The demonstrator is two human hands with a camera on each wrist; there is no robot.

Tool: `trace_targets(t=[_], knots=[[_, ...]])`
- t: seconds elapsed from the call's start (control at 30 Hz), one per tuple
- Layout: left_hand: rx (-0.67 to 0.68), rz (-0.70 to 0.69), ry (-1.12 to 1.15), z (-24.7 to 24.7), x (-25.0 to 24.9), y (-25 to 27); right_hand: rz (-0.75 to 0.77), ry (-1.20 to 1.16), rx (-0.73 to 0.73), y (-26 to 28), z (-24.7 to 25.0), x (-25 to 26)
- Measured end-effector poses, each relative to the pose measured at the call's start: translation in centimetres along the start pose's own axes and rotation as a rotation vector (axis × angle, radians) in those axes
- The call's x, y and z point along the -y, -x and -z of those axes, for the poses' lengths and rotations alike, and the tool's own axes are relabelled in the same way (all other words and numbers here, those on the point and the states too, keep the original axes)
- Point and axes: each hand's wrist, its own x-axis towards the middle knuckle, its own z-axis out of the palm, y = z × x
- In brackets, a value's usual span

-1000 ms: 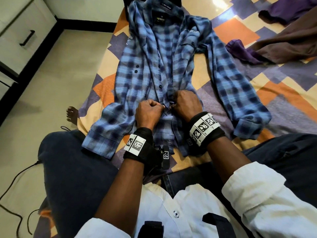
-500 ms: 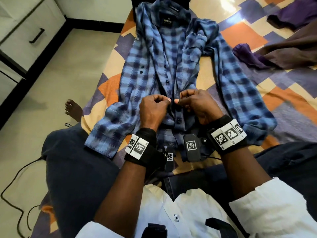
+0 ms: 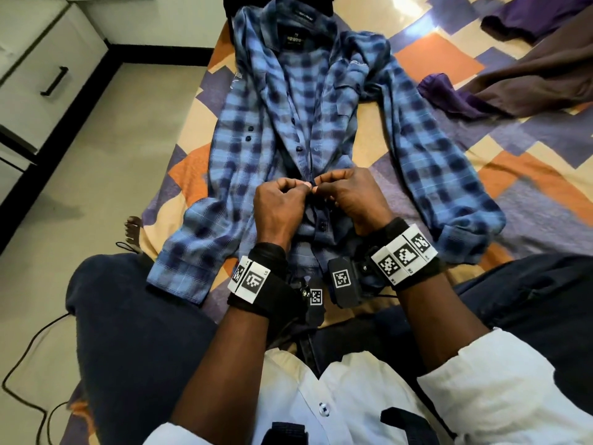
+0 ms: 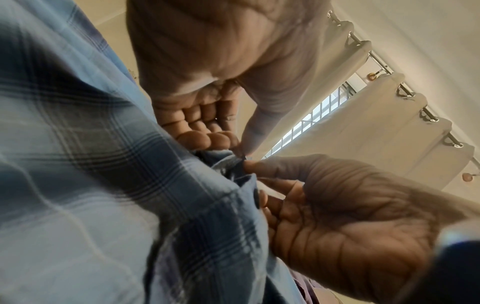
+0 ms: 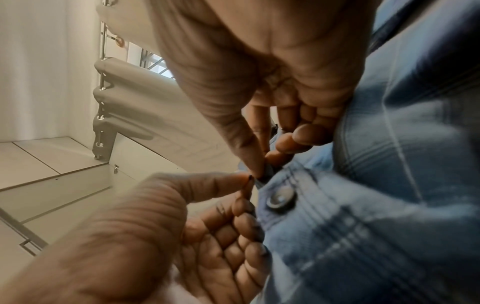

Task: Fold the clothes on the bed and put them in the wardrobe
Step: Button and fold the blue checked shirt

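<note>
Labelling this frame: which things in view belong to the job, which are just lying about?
In play:
blue plaid shirt
left hand and right hand, pinching its front placket
purple garment
brown garment

Lying about:
patchwork bedsheet
black cable
white drawer

shirt point(image 3: 298, 130) on bed point(image 3: 529, 175) | clothes point(image 3: 526, 69) right (behind)

Head looks down; wrists look up close at shirt point(image 3: 308, 101).

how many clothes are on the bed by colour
blue plaid shirt: 1
purple garment: 1
brown garment: 1
total: 3 lying on the bed; a purple piece at the top right edge may be the same garment or another.
</note>
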Motion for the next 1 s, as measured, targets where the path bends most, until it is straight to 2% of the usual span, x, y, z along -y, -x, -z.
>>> trace_targets(t=[0.13, 0.3, 0.5, 0.77, 0.9, 1.0], knots=[[-0.055, 0.012, -0.065, -0.1, 0.3, -0.2, 0.007, 0.000, -0.024, 0.1, -0.2, -0.1], [-0.057, 0.016, -0.087, -0.1, 0.9, -0.4, -0.022, -0.054, -0.038, -0.1, -0.7, -0.4], [0.023, 0.077, 0.078, 0.2, 0.9, -0.4, -0.115, -0.116, -0.053, -1.0, -0.4, -0.9], [0.130, 0.095, 0.198, 0.2, 0.5, 0.2, 0.024, 0.095, -0.056, -0.8, -0.6, -1.4], [0.106, 0.081, 0.172, 0.2, 0.8, -0.2, 0.121, 0.304, -0.094, -0.7, -1.0, -1.4], [0.093, 0.071, 0.147, 0.1, 1.4, -0.5, 0.145, 0.402, -0.054, -0.6, -0.9, -1.0]])
